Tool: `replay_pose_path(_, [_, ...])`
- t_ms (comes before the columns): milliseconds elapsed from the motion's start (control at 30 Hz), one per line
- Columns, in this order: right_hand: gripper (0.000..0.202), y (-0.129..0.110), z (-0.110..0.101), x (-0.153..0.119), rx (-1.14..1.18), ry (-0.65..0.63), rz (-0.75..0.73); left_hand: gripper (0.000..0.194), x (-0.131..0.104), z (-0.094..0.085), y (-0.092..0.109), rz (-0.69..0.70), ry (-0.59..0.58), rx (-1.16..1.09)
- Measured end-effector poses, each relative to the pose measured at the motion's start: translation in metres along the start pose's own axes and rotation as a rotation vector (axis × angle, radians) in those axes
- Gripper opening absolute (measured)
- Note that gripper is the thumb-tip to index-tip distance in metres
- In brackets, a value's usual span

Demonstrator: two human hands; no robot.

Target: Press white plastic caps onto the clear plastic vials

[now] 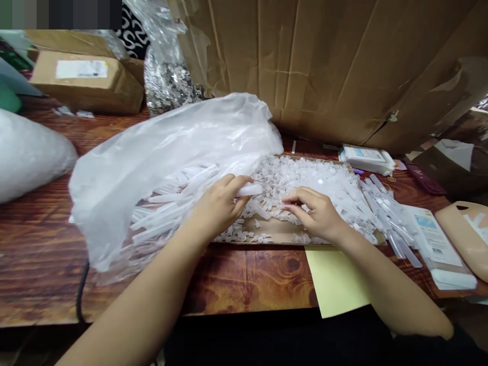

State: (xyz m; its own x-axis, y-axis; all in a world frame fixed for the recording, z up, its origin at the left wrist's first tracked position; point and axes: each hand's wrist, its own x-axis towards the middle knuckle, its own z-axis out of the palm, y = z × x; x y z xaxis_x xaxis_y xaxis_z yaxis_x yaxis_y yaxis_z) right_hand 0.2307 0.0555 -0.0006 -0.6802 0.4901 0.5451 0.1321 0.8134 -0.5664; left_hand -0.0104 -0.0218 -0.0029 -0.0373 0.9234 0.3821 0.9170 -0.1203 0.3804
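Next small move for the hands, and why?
Probably bring the right hand to the exposed end of the translucent white piece: the left hand holds that end pointing rightward, and the right is close by, over the small clear pieces. Whether it pinches one isn't clear.

Carton label (pixel 81 69) and white packets (pixel 434 239) — blurred print, nothing legible.

The person's clothing (pixel 274 338) is black. A sleeve (pixel 430 351) ends near the right elbow (pixel 434 325). Left hand (pixel 218 204) and right hand (pixel 318 213) are bare.
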Motion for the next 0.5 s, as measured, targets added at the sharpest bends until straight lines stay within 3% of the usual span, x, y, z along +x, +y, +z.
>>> replay_pose_path(100, [0.010, 0.003, 0.002, -0.007, 0.018, 0.041, 0.033, 0.040, 0.002, 0.001, 0.000, -0.115, -0.009, 0.046])
replay_pose_path(167, [0.012, 0.004, 0.004, -0.010, 0.023, 0.068, 0.025, 0.039, 0.002, -0.001, 0.003, -0.167, 0.045, -0.043])
replay_pose_path(300, [0.020, 0.002, 0.008, -0.012, 0.035, 0.093, -0.032, 0.035, 0.001, -0.003, 0.017, -0.299, 0.153, -0.582])
replay_pose_path(400, [0.021, -0.004, 0.012, -0.011, 0.041, 0.094, -0.081, 0.036, 0.001, 0.001, 0.028, -0.428, 0.119, -1.022])
replay_pose_path(500, [0.014, -0.013, 0.015, -0.009, 0.075, 0.174, -0.047, 0.038, 0.001, 0.007, 0.034, -0.526, 0.058, -1.239])
